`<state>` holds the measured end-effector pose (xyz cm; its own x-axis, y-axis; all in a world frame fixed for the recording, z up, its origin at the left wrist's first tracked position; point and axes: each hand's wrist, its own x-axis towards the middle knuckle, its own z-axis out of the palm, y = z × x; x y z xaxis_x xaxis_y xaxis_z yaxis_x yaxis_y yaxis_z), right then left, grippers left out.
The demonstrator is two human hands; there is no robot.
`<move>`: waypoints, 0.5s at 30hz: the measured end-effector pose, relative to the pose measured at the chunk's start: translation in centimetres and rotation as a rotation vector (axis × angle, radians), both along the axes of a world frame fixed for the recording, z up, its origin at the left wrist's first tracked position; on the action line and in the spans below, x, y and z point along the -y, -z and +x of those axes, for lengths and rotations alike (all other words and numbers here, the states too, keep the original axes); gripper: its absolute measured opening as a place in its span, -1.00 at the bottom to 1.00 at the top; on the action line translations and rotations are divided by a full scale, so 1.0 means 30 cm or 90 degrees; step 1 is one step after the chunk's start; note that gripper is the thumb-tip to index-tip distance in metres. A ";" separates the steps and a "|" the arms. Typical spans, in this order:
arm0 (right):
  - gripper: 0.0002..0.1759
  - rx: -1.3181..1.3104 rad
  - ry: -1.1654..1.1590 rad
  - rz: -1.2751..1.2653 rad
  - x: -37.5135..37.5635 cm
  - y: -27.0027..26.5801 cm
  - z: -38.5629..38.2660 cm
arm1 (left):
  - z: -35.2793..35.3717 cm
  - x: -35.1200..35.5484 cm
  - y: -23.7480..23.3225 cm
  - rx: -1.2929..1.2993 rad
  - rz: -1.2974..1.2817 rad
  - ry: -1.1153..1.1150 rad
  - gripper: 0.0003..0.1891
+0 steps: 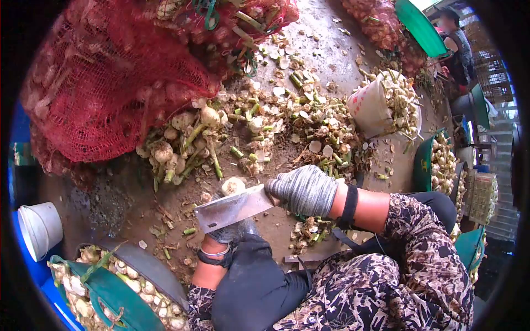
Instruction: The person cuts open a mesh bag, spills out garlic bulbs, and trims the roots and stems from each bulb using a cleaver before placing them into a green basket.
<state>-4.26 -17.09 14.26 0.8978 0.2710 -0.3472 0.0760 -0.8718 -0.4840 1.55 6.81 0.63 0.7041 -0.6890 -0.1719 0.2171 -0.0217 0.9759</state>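
The right hand (302, 190), in a grey knit glove, is closed tight around the handle of a cleaver (232, 208), whose broad blade points left and lies nearly level over the person's dark lap. The left hand (227, 231), also gloved and with a bangle at the wrist, sits directly under the blade; most of it is hidden by the steel, so I cannot tell how its fingers are set or whether they grip anything. A pale bulb (233, 185) shows just past the far edge of the blade, right above that hand and touching or nearly touching the cleaver. Farther out on the wet ground (331, 38) lies a heap of untrimmed bulbs (182, 146) with green stalks, and right of it a wide scatter of trimmings (301, 118). A big red net sack (105, 83) fills the far left, and a second one (375, 19) lies at the far right. A white bucket (371, 107), far right, is heaped with cut stalks. At the near left a dark basin (144, 263) holds cleaned bulbs, partly covered by a green bag (113, 300), with a smaller white pail (40, 229) beside it. A green basin (424, 164) of bulbs stands at the right, next to the person's patterned trouser leg (419, 259). Another person (458, 52) sits in the far right corner.
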 end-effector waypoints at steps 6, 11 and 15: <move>-0.82 0.012 -0.024 -0.006 0.007 -0.004 -0.024 | -0.031 0.016 -0.024 -0.208 -0.142 -0.088 -0.60; -0.78 0.033 -0.012 0.003 0.034 0.095 -0.071 | -0.008 0.034 -0.089 0.625 0.157 0.079 -0.71; -0.81 0.015 0.065 -0.065 0.132 0.212 -0.073 | -0.051 0.011 -0.217 0.152 0.116 -0.038 -0.49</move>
